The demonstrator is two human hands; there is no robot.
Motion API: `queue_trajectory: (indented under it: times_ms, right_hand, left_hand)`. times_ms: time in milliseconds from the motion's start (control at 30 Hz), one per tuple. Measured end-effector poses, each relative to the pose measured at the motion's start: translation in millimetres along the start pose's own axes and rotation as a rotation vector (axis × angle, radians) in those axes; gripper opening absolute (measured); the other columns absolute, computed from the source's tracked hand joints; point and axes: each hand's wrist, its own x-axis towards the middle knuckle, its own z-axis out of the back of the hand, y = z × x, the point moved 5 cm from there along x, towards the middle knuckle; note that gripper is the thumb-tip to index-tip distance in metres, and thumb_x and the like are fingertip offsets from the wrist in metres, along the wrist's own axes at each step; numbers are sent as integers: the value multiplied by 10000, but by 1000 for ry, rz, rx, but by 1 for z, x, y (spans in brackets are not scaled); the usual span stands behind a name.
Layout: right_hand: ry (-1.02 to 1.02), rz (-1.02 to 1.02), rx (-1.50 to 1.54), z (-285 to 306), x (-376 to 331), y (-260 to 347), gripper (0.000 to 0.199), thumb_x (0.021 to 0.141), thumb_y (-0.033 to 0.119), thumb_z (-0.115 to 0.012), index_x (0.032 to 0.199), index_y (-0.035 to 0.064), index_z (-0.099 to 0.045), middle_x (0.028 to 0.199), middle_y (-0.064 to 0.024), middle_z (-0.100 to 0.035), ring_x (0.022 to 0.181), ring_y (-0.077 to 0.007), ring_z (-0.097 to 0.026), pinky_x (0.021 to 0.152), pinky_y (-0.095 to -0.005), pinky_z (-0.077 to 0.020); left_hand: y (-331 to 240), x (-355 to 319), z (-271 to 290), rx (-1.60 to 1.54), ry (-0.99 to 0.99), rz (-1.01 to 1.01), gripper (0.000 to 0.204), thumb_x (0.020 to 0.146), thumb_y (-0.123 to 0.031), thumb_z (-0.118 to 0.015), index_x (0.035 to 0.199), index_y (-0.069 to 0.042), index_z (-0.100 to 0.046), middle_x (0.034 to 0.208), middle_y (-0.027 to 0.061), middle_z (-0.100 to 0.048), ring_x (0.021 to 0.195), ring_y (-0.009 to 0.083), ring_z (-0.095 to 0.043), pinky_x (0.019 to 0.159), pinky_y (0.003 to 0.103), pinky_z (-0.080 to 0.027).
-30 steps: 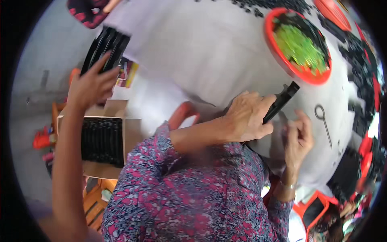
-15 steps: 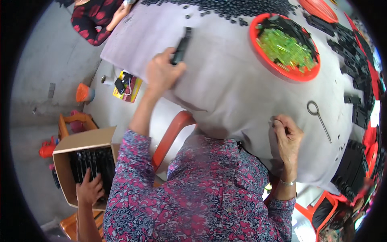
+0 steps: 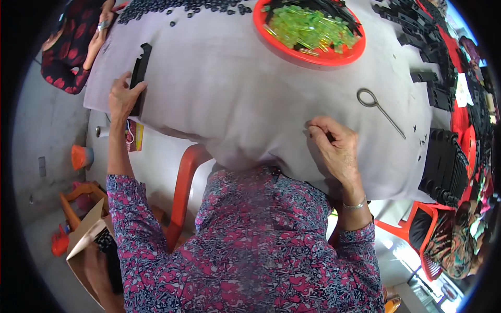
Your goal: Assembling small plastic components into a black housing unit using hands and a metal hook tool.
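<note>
Near the left edge of the cloth-covered table (image 3: 219, 88), my left hand (image 3: 124, 98) is closed on a long black plastic part (image 3: 140, 70) with a notched far end. Thumb and fingers lie along its two sides, and its near end reaches close to the cloth's edge. My right hand (image 3: 338, 146) rests over the cloth at the front right, fingers curled in. Something small and dark seems to sit at its fingertips, too small to name. Beyond that hand lies a metal rod with a ring end (image 3: 383, 112).
A red bowl (image 3: 308, 61) holds green clear pieces and black parts. Small black pieces (image 3: 172, 8) are spread at the far edge. Black parts (image 3: 443, 161) stand along the right. Another person's arm (image 3: 96, 274) reaches into a cardboard box (image 3: 86, 235); another person sits far left.
The whole view has shifted. My left hand has carried the black part left, toward the table's left edge. My right hand stays curled. The other person's hand is deeper in the box.
</note>
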Motion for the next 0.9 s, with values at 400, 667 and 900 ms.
queue_trajectory:
  times_ms: [400,667,900]
  right_hand:
    - [30,43,-1,-2,0,2,80,903,57,-684,961,6,-703,835,-134,-706,721,-250,-699,689,-347,-554]
    - [-1,172,15,2,-1,-4,100,885,62,-701,973,14,-695,893,-155,-703,792,-339,-694,707,-401,-549]
    - [4,254,86,5,2,-7,98,888,64,-692,974,18,-680,870,-155,-688,773,-353,-673,687,-412,-543]
  left_hand:
    - [-267,-56,-6,-854,-32,-383,240,839,-109,-762,1055,-10,-725,849,91,-627,799,216,-618,745,354,-510]
    - [-365,-112,-42,-798,302,-744,151,822,-82,-750,948,-23,-691,816,111,-602,770,315,-593,701,408,-461]
    - [-364,-114,-41,-814,270,-685,129,831,-62,-736,950,-32,-696,810,107,-592,758,304,-576,710,401,-454]
